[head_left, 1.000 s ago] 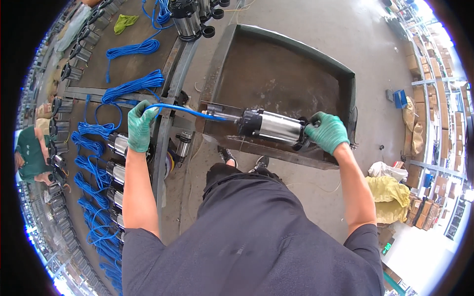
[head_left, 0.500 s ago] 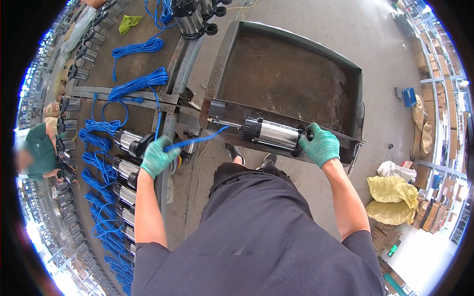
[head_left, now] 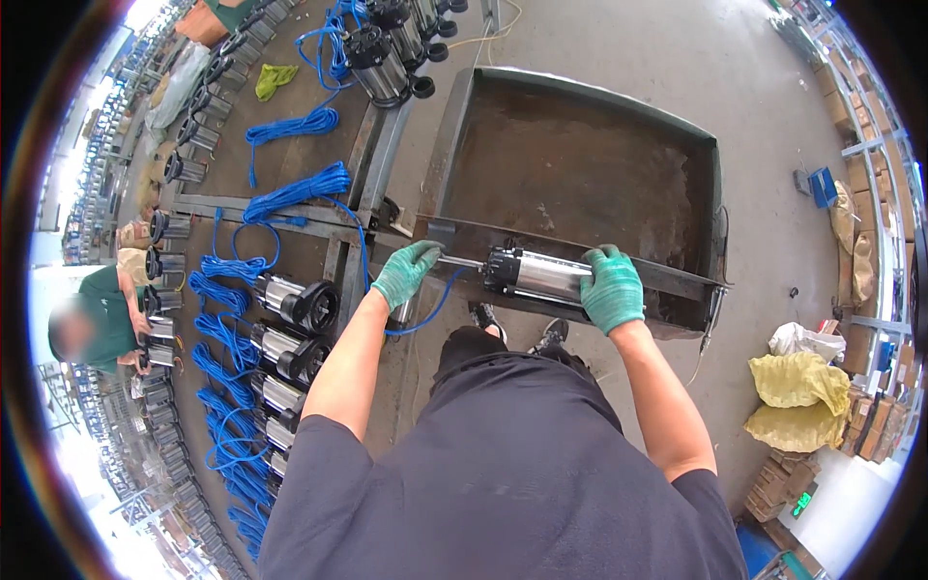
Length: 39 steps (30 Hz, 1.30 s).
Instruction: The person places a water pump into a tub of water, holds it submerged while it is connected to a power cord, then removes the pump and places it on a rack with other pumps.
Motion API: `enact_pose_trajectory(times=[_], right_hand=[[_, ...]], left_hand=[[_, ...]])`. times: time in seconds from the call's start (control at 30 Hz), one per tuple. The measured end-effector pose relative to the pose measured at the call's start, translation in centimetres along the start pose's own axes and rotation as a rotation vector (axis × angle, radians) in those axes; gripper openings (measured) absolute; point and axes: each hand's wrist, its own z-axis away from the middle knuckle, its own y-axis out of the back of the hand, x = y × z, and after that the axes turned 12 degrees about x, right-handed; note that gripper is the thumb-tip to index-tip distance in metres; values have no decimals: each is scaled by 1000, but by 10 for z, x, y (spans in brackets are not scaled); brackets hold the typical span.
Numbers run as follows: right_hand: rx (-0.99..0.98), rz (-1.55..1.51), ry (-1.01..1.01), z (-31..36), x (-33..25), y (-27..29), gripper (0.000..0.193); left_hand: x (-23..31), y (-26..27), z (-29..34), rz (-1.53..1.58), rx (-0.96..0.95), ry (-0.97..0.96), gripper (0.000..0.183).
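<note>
Both my hands wear green knit gloves. A silver cylindrical pump motor (head_left: 544, 275) with a black end cap lies sideways along the near edge of the metal tray (head_left: 720, 193). My right hand (head_left: 613, 288) is wrapped over the motor's right end, covering it. From the black cap a thin metal shaft (head_left: 462, 261) points left, and my left hand (head_left: 408, 274) is closed round its tip, which the fingers hide. A blue cable (head_left: 430, 319) leaves the cap and curves below the shaft toward my left wrist.
On the left, a bench (head_left: 280, 166) carries coiled blue cables (head_left: 302, 188) and a row of silver-and-black motors (head_left: 295, 302). More motors stand upright at the far end (head_left: 379, 68). A person in green (head_left: 101, 314) works beyond the bench. Yellow sacks (head_left: 797, 387) lie at the right.
My left hand has moved right and up from the cable to the shaft's tip, letting go of the cable. My right hand has slid further over the motor.
</note>
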Motion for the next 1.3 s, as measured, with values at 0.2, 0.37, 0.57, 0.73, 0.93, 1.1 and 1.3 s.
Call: enact_pose_trajectory(times=[0.2, 0.37, 0.57, 0.73, 0.93, 1.1, 1.3], right_hand=[[91, -32, -13, 4, 4, -9, 20], [122, 3, -26, 5, 3, -12, 20], [105, 52, -44, 5, 0, -9, 18], [98, 71, -52, 6, -1, -8, 19], [99, 89, -39, 3, -5, -10, 18], [110, 83, -57, 3, -4, -7, 17], [116, 75, -39, 2, -6, -8, 17]], left_hand=[[-13, -6, -23, -105, -11, -41, 29], [18, -20, -43, -33, -118, 518, 35], [5, -10, -16, -167, -84, -118, 37], [13, 19, -17, -605, -95, -877, 43], [7, 4, -50, 79, -350, 431, 50], [21, -6, -27, 133, -222, 396, 41], [-12, 3, -23, -11, -128, -454, 30]])
